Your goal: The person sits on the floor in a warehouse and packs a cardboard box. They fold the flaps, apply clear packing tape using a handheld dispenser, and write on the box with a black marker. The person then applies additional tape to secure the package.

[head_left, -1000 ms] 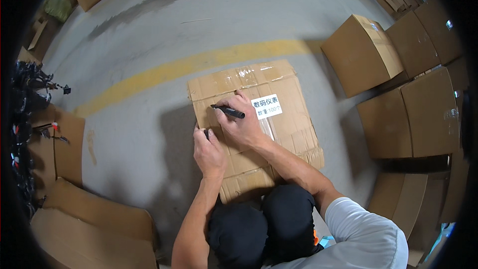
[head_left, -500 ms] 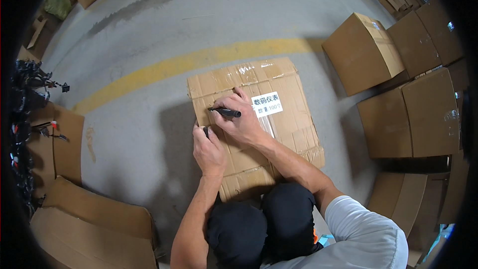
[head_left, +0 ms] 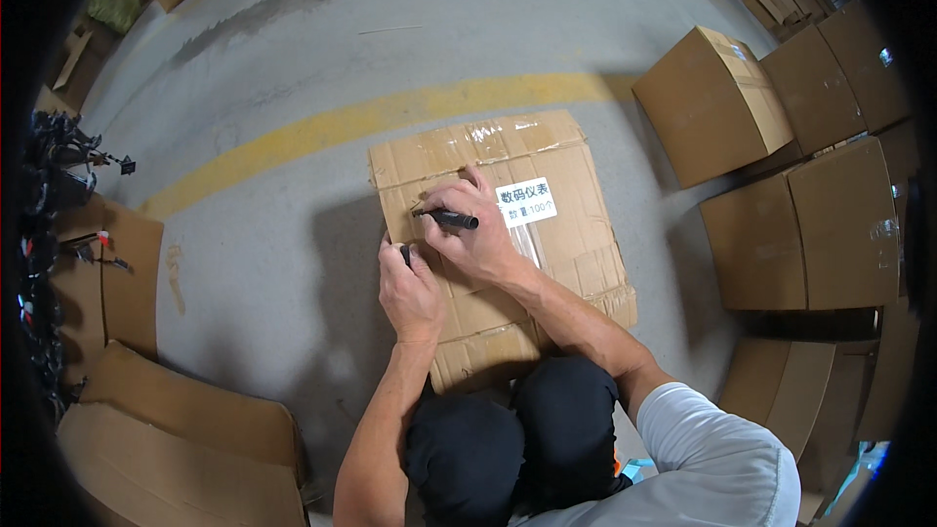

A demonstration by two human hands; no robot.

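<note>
A taped cardboard box (head_left: 576, 254) lies in front of my knees, with a white printed label (head_left: 525, 202) on its top. My right hand (head_left: 478, 239) rests on the box left of that label, its fingers closed round a black marker (head_left: 455, 220). The marker's tip points left and meets the cardboard, where a small dark stroke shows. Nearer me, my left hand (head_left: 410, 298) is closed at the box's left edge. A small black marker cap (head_left: 406, 254) sticks out between its thumb and fingers.
Large cardboard boxes (head_left: 752, 244) stand stacked along the right. At the left are an open carton (head_left: 195, 410) and a heap of black cables with connectors (head_left: 49, 224). A yellow line (head_left: 390, 107) crosses the grey floor beyond the box.
My right hand and the marker have shifted slightly right. A short dark stroke now shows by the marker's tip. My left hand stays in place.
</note>
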